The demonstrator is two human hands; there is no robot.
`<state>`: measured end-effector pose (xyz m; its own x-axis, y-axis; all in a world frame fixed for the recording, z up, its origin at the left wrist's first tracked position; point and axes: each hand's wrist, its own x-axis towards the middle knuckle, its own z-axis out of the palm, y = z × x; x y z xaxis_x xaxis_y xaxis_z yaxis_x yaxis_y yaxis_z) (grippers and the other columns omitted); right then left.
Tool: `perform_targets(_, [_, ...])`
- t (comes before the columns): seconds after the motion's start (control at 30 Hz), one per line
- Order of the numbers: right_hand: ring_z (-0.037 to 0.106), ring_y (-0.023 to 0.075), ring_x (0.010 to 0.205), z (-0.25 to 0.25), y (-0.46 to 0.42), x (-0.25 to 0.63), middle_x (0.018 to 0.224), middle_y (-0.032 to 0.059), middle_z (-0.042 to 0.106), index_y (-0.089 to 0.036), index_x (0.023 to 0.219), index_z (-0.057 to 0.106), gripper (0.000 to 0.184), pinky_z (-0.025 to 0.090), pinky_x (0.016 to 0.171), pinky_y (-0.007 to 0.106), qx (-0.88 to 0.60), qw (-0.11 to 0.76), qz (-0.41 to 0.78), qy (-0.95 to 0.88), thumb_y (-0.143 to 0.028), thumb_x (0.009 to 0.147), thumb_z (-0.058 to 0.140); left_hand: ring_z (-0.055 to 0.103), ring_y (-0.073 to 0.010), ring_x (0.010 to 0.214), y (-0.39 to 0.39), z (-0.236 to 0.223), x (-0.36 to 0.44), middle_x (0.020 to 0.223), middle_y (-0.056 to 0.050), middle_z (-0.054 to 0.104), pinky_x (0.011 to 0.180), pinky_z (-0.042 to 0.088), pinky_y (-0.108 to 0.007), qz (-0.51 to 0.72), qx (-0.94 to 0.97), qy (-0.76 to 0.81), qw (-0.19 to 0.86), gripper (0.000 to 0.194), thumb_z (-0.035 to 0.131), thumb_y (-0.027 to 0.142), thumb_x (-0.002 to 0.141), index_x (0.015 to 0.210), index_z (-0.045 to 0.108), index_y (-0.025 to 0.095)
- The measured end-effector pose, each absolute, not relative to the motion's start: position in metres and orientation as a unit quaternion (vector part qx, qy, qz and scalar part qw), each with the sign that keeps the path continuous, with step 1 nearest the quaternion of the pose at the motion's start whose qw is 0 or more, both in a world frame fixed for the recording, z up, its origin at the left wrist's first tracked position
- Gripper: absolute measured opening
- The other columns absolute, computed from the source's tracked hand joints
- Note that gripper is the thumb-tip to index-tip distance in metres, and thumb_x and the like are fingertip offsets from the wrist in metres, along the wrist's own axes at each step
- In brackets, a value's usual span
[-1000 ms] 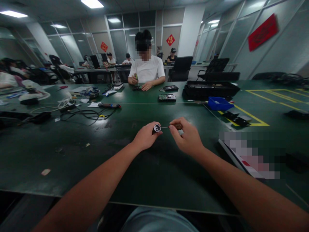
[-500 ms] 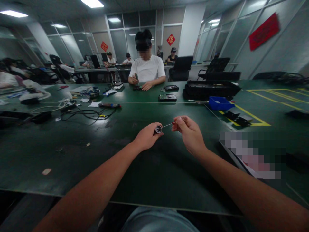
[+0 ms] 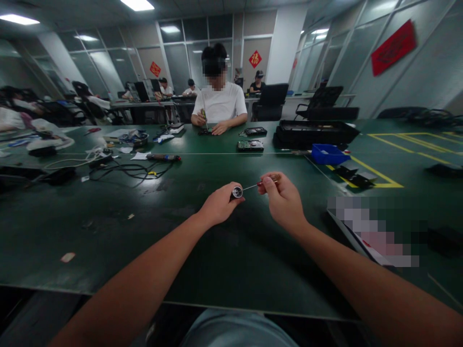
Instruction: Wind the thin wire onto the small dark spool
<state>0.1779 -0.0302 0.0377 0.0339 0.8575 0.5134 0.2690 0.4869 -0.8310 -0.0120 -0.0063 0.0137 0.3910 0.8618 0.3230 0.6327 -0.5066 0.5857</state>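
My left hand (image 3: pixel 220 205) is wrapped round a small dark cylinder (image 3: pixel 237 193) with a silvery rim, its round end facing me. What kind of part it is I cannot make out, and most of its body is hidden by my fingers. In my right hand (image 3: pixel 284 197) is a screwdriver (image 3: pixel 252 186), pinched by its reddish handle between thumb and fingers. Its thin metal shaft points left, and the tip meets the cylinder's end. Both hands are over the green table (image 3: pixel 202 250).
Across the table a person in a white shirt (image 3: pixel 220 103) works with a tool. Hard drives (image 3: pixel 250 145), a black tray (image 3: pixel 314 132) and a blue bin (image 3: pixel 330 154) stand ahead. Leftward lie black cables (image 3: pixel 126 171) and a dark cylindrical tool (image 3: pixel 164 157). A pixelated flat item (image 3: pixel 372 236) lies right.
Little differs. The fingers of my right hand have shifted slightly on the screwdriver handle, while its tip stays at the cylinder. The whole view has moved a touch.
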Motion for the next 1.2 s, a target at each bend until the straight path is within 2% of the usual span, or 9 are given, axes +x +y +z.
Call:
perform_targets(0.1, [0.066,0.0168,0.074,0.041,-0.033,0.178,0.083,0.0030,0.069,-0.021,0.099,0.061,0.022,0.050,0.069,0.032,-0.444,0.539,0.222,-0.680,-0.041,0.095,0.053,0.060,-0.0204,0.088,-0.007,0.012,-0.012,0.099,-0.002,0.065,0.074,0.043,-0.032,0.300,0.811,0.465,0.188,0.020,0.058,0.032,0.090,0.108,0.053,0.024])
perform_targets(0.23, [0.061,0.0151,0.058,0.046,-0.037,0.179,0.067,0.0007,0.067,-0.021,0.081,0.062,0.028,0.041,0.054,0.028,-0.497,0.487,0.135,-0.706,-0.049,0.087,0.064,0.061,-0.0213,0.086,-0.009,0.011,-0.013,0.100,-0.004,0.065,0.072,0.043,-0.032,0.286,0.800,0.487,0.201,0.028,0.056,0.030,0.091,0.117,0.047,0.025])
perform_targets(0.33, [0.059,0.0147,0.056,0.046,-0.039,0.179,0.066,0.0013,0.068,-0.021,0.074,0.062,0.033,0.038,0.051,0.027,-0.512,0.474,0.093,-0.710,-0.052,0.083,0.067,0.062,-0.0210,0.084,-0.009,0.012,-0.014,0.098,-0.004,0.065,0.071,0.044,-0.032,0.289,0.789,0.502,0.205,0.030,0.054,0.028,0.092,0.119,0.044,0.024])
perform_targets(0.53, [0.064,0.0175,0.064,0.045,-0.042,0.178,0.075,0.0028,0.071,-0.021,0.087,0.065,0.026,0.042,0.057,0.029,-0.491,0.466,0.087,-0.731,-0.047,0.087,0.065,0.061,-0.0189,0.084,-0.007,0.011,-0.015,0.096,-0.003,0.065,0.074,0.046,-0.031,0.297,0.800,0.473,0.221,0.024,0.058,0.030,0.089,0.112,0.052,0.023])
perform_targets(0.7, [0.065,0.0188,0.077,0.047,-0.043,0.179,0.085,0.0039,0.071,-0.021,0.099,0.062,0.015,0.045,0.067,0.031,-0.449,0.446,0.096,-0.769,-0.030,0.094,0.052,0.061,-0.0123,0.065,-0.006,0.007,-0.013,0.092,0.001,0.064,0.066,0.047,-0.027,0.315,0.775,0.452,0.311,0.026,0.057,0.027,0.090,0.115,0.053,0.025])
perform_targets(0.9, [0.058,0.0156,0.059,0.049,-0.045,0.178,0.067,0.0005,0.064,-0.021,0.084,0.062,0.028,0.038,0.057,0.029,-0.468,0.414,0.092,-0.776,-0.041,0.097,0.048,0.061,-0.0135,0.074,-0.007,0.008,-0.012,0.099,-0.001,0.064,0.069,0.047,-0.027,0.302,0.794,0.438,0.293,0.027,0.056,0.026,0.090,0.117,0.053,0.025])
perform_targets(0.97, [0.056,0.0146,0.055,0.049,-0.046,0.177,0.064,-0.0001,0.063,-0.021,0.087,0.062,0.028,0.036,0.054,0.029,-0.478,0.414,0.102,-0.768,-0.043,0.097,0.047,0.060,-0.0138,0.074,-0.006,0.008,-0.013,0.097,-0.001,0.063,0.069,0.046,-0.027,0.307,0.788,0.450,0.286,0.027,0.055,0.027,0.090,0.117,0.050,0.025])
perform_targets(1.1, [0.063,0.0169,0.063,0.046,-0.048,0.173,0.076,0.0022,0.068,-0.021,0.109,0.056,0.022,0.041,0.057,0.029,-0.476,0.433,0.133,-0.754,-0.037,0.096,0.050,0.059,-0.0141,0.072,-0.005,0.006,-0.014,0.091,-0.001,0.062,0.067,0.044,-0.027,0.327,0.767,0.477,0.280,0.029,0.055,0.028,0.091,0.118,0.045,0.023])
perform_targets(1.2, [0.067,0.0205,0.079,0.044,-0.047,0.173,0.090,0.0061,0.070,-0.022,0.111,0.053,0.022,0.046,0.063,0.031,-0.464,0.460,0.143,-0.743,-0.035,0.094,0.054,0.058,-0.0145,0.073,-0.005,0.007,-0.015,0.091,-0.002,0.062,0.067,0.043,-0.027,0.331,0.764,0.488,0.263,0.026,0.054,0.029,0.092,0.116,0.045,0.022])
